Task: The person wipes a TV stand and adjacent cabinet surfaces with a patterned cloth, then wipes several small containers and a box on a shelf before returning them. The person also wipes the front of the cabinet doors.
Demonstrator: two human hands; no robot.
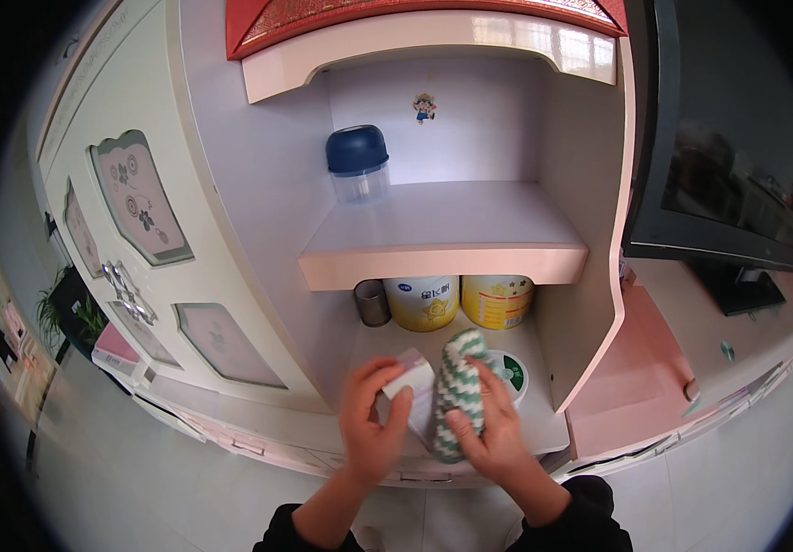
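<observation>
My left hand (376, 417) grips a small white and pale purple box (416, 386) between thumb and fingers, a little blurred. Beside it, my right hand (493, 421) is closed around a folded green-and-white zigzag cloth (458, 397), which looks knitted. Both are held over the front of the cabinet's lower shelf (541, 424). Partly hidden behind my right hand lies a round white container with a green and white label (512, 372). Farther back stand two tins, a white and yellow one (424, 303) and a yellow one (498, 301), with a dark brown cup (372, 302) at their left.
Above the hands juts the pink edge of the middle shelf (445, 265), which bears a clear jar with a blue lid (358, 162). White cabinet doors (162, 276) with metal handles rise at left. At right, a black television (728, 138) stands on a pink and white counter.
</observation>
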